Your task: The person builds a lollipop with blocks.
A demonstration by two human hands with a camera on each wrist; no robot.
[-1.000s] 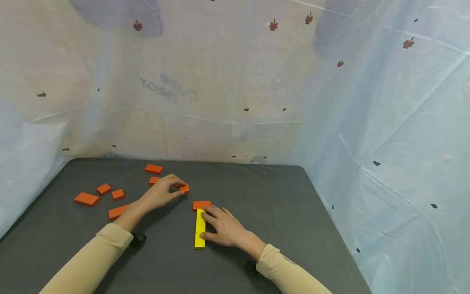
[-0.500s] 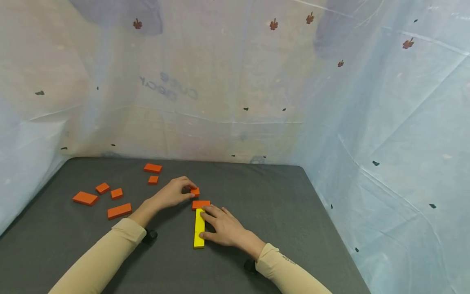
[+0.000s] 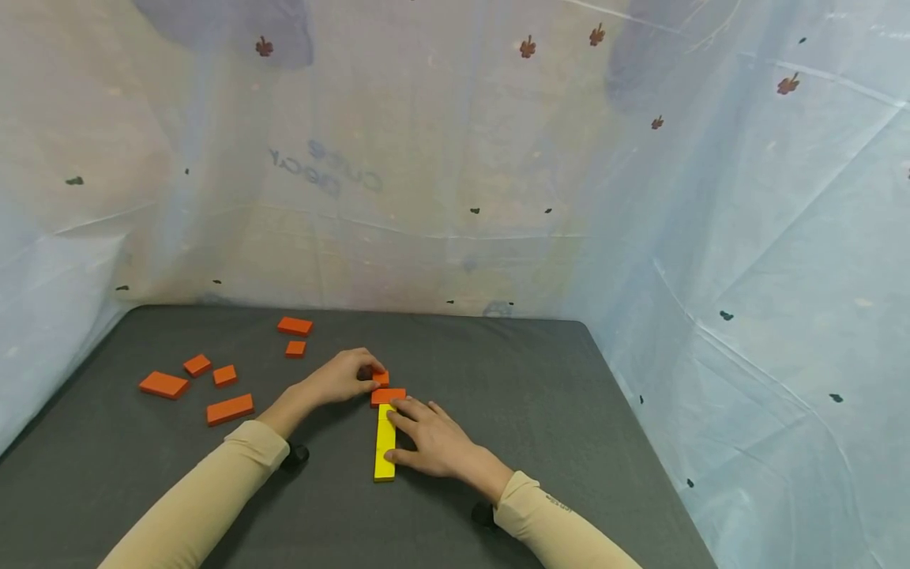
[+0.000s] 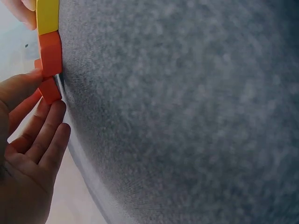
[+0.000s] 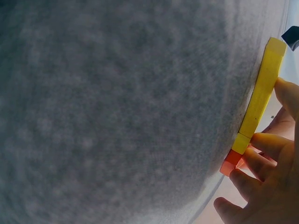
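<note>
My left hand (image 3: 341,377) pinches a small orange block (image 3: 381,378) between thumb and fingers, right behind a wider orange block (image 3: 388,397). In the left wrist view the small orange block (image 4: 50,90) meets the end of the wider orange block (image 4: 51,53). A yellow strip (image 3: 385,450) runs from that block toward the person; the right wrist view shows it as a long yellow block (image 5: 263,88) and a short yellow block (image 5: 241,143) end to end. Along its right side rests my right hand (image 3: 437,442), thumb and fingertips touching it, fingers spread.
Several other orange blocks lie on the left of the dark grey table (image 3: 533,395): a long block (image 3: 230,409), a wide block (image 3: 164,385) and smaller ones among them. Behind the table and along its right side hangs a pale, printed plastic sheet (image 3: 426,158).
My left hand has carried the small orange block rightward and then toward the person, up against the wider orange block. My right hand has stayed at the yellow strip.
</note>
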